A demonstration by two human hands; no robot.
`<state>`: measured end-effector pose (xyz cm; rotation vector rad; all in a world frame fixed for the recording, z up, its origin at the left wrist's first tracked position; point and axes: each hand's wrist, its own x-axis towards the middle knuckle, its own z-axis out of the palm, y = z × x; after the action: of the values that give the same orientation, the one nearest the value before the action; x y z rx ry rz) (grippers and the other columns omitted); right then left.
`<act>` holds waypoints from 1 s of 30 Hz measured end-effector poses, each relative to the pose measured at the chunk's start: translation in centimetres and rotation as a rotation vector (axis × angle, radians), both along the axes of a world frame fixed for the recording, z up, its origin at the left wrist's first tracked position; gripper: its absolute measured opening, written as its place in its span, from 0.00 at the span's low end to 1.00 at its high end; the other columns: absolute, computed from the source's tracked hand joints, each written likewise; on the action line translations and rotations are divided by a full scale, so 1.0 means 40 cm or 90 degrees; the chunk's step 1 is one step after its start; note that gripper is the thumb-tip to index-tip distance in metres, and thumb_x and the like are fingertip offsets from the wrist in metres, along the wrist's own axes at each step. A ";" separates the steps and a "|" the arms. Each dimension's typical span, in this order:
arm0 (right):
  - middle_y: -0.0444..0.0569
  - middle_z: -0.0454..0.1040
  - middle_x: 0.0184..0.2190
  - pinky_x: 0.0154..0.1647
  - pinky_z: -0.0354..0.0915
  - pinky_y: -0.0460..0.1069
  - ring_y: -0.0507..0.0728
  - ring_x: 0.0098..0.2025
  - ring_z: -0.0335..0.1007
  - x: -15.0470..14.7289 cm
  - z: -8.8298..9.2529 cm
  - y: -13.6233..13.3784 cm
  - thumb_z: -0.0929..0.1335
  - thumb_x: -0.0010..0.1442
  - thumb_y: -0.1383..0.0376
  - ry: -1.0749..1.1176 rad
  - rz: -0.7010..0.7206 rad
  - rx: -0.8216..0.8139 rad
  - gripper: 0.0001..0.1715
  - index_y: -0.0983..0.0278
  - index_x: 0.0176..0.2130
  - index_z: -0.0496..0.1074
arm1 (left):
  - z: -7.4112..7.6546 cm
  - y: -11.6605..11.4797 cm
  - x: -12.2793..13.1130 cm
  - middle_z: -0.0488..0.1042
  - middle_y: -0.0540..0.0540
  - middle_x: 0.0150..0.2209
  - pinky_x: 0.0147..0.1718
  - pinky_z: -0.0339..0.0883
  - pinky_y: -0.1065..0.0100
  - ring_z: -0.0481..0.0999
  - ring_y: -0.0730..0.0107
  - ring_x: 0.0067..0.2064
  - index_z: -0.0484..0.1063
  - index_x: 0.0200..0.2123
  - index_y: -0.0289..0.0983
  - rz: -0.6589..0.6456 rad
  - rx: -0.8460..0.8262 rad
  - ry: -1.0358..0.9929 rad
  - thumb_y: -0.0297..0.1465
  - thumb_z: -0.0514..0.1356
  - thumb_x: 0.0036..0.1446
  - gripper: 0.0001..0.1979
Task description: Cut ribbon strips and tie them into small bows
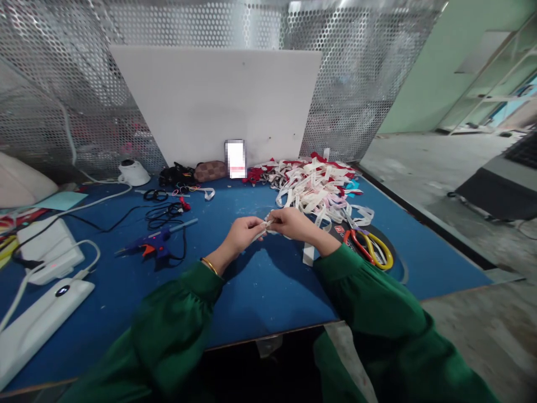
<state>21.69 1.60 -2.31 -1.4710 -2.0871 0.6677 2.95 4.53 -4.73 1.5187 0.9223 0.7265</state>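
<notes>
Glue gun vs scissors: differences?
Colour: the glue gun is blue with an orange trigger; the scissors have red and yellow handles. Place: the glue gun lies left of the left hand; the scissors lie right of the right hand, by the ribbon pile. Shared: both lie untouched on the blue table; the hands pinch a white ribbon strip.
</notes>
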 end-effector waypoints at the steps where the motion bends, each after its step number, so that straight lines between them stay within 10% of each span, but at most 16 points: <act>1: 0.41 0.67 0.19 0.27 0.50 0.46 0.50 0.24 0.60 0.009 0.002 0.003 0.70 0.55 0.65 -0.023 -0.029 0.003 0.06 0.65 0.28 0.75 | -0.004 0.005 -0.001 0.76 0.47 0.26 0.28 0.64 0.70 0.72 0.72 0.25 0.78 0.31 0.34 0.011 -0.014 -0.003 0.45 0.68 0.46 0.18; 5: 0.43 0.66 0.19 0.24 0.53 0.46 0.50 0.22 0.59 0.072 0.001 0.042 0.69 0.56 0.58 0.190 -0.175 -0.038 0.14 0.65 0.25 0.72 | -0.016 0.021 -0.005 0.77 0.44 0.28 0.28 0.64 0.69 0.73 0.71 0.26 0.78 0.33 0.33 0.078 -0.065 -0.019 0.48 0.65 0.50 0.22; 8: 0.51 0.77 0.35 0.34 0.65 0.47 0.54 0.33 0.71 0.141 0.012 0.068 0.62 0.61 0.60 0.402 -0.381 0.149 0.17 0.65 0.44 0.74 | -0.018 0.022 -0.007 0.77 0.43 0.29 0.29 0.64 0.69 0.74 0.72 0.27 0.79 0.33 0.33 0.071 -0.069 -0.016 0.45 0.65 0.50 0.19; 11: 0.59 0.75 0.53 0.49 0.67 0.52 0.59 0.52 0.72 0.205 0.041 0.062 0.60 0.63 0.64 0.230 -0.529 0.208 0.31 0.64 0.64 0.60 | -0.016 0.017 -0.005 0.78 0.44 0.29 0.28 0.63 0.70 0.73 0.72 0.27 0.79 0.33 0.34 0.054 -0.058 0.009 0.41 0.66 0.48 0.15; 16: 0.68 0.77 0.48 0.51 0.66 0.60 0.69 0.53 0.73 0.243 0.066 0.021 0.59 0.65 0.64 -0.217 -0.647 0.049 0.24 0.69 0.57 0.68 | -0.011 0.012 0.001 0.78 0.44 0.27 0.28 0.64 0.70 0.72 0.73 0.26 0.79 0.32 0.34 0.049 -0.046 0.023 0.37 0.66 0.47 0.12; 22: 0.68 0.75 0.51 0.49 0.67 0.57 0.69 0.53 0.74 0.235 0.037 0.021 0.62 0.63 0.66 -0.366 -0.570 -0.142 0.20 0.70 0.52 0.71 | -0.015 0.013 0.005 0.78 0.45 0.28 0.28 0.63 0.70 0.73 0.73 0.26 0.79 0.32 0.34 0.044 -0.026 0.035 0.37 0.65 0.48 0.12; 30: 0.68 0.76 0.50 0.48 0.67 0.57 0.70 0.52 0.74 0.176 0.007 0.034 0.65 0.63 0.58 -0.398 -0.443 -0.088 0.28 0.70 0.57 0.65 | -0.017 0.009 0.006 0.78 0.45 0.27 0.28 0.63 0.70 0.72 0.73 0.26 0.78 0.33 0.34 0.047 -0.025 0.042 0.35 0.64 0.48 0.11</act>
<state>28.72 2.97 -2.02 -2.5403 -1.7182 0.0732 3.18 4.88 -5.40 1.4886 1.0411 0.7109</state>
